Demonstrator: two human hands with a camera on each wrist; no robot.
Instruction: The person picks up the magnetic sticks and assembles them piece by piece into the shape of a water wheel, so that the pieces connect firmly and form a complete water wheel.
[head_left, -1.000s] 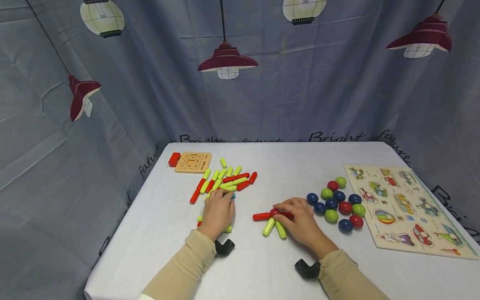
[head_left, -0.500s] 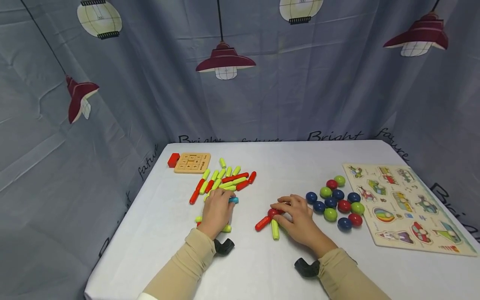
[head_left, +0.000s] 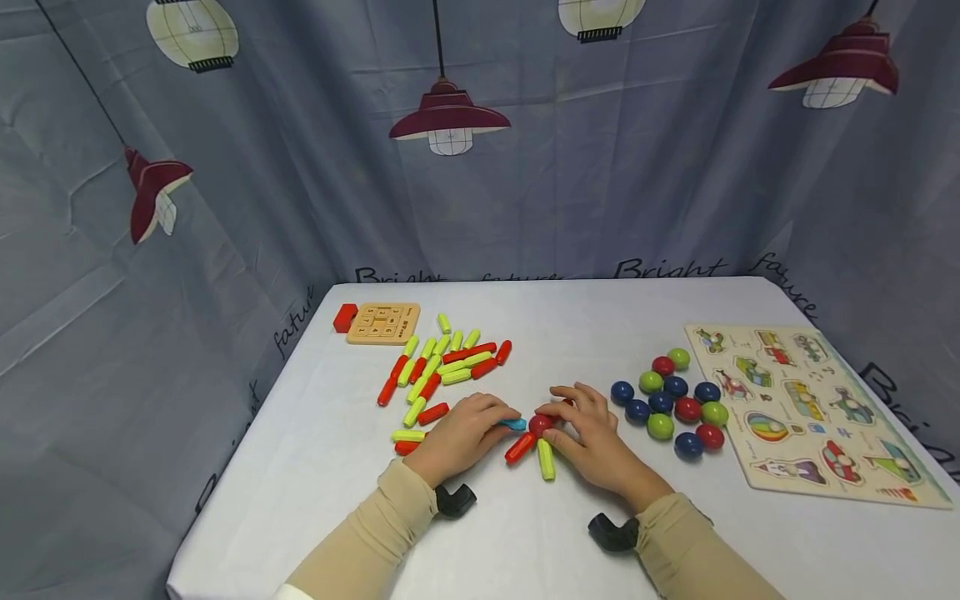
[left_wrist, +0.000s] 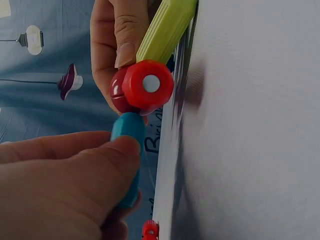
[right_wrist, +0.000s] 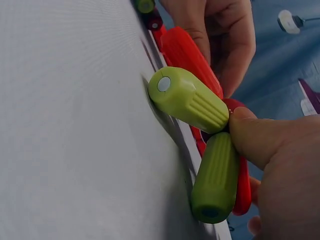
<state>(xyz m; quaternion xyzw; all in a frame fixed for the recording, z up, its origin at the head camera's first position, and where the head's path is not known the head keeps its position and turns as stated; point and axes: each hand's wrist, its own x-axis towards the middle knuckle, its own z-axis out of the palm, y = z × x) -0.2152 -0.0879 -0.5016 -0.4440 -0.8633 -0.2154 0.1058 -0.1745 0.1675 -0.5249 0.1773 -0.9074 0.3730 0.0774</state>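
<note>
My left hand (head_left: 467, 435) pinches a blue magnetic rod (head_left: 514, 424) between thumb and fingers. In the left wrist view the blue rod's tip (left_wrist: 129, 124) meets, or nearly meets, a red ball (head_left: 540, 425). My right hand (head_left: 597, 440) grips that ball with thumb and fingers. A red rod (head_left: 521, 448) and a yellow-green rod (head_left: 546, 460) stick out from it toward my body. From the right wrist, a second yellow-green rod (right_wrist: 216, 175) and another red rod (right_wrist: 243, 187) show beside the thumb. Silvery discs mark some rod ends.
Loose red and yellow-green rods (head_left: 455, 375) lie left of centre. Behind them sit a wooden number board (head_left: 384, 323) and a red block (head_left: 345, 317). Several blue, green and red balls (head_left: 660, 402) cluster at right, beside a picture puzzle board (head_left: 817, 417).
My left hand has moved right from the loose rods to the red ball, bringing the blue rod. The ball and its rods have turned in my right hand, which stays nearly in place.
</note>
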